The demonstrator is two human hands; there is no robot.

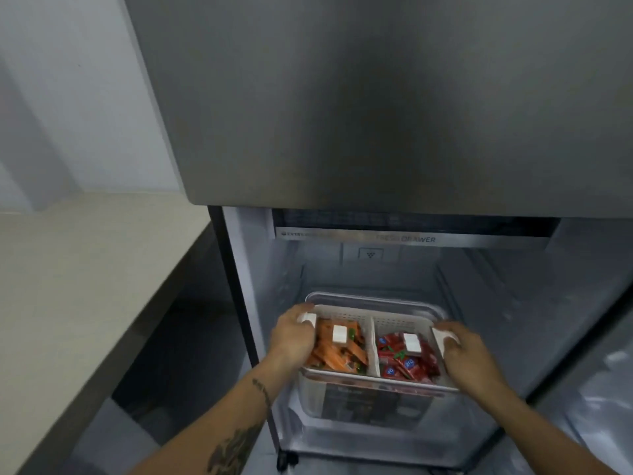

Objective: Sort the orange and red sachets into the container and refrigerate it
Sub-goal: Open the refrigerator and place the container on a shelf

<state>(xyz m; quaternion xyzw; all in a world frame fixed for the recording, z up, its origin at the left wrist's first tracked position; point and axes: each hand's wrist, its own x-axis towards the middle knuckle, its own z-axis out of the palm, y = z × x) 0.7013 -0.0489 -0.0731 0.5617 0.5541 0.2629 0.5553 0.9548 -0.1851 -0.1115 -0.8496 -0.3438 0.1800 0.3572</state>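
A clear plastic container [373, 402] with a white perforated insert sits inside the open lower compartment of the fridge [513, 303]. Its left half holds orange sachets [337, 354], its right half red sachets [407, 363], with a white divider between them. My left hand [294, 334] grips the white handle on the container's left side. My right hand [469, 354] grips the white handle on its right side. Both forearms reach in from below.
The closed steel upper fridge door [376, 97] hangs above the opening. A strip marked as a fresh drawer [411, 238] runs across the top of the compartment. A beige counter [85, 286] lies to the left, and the open lower door [603, 389] stands at right.
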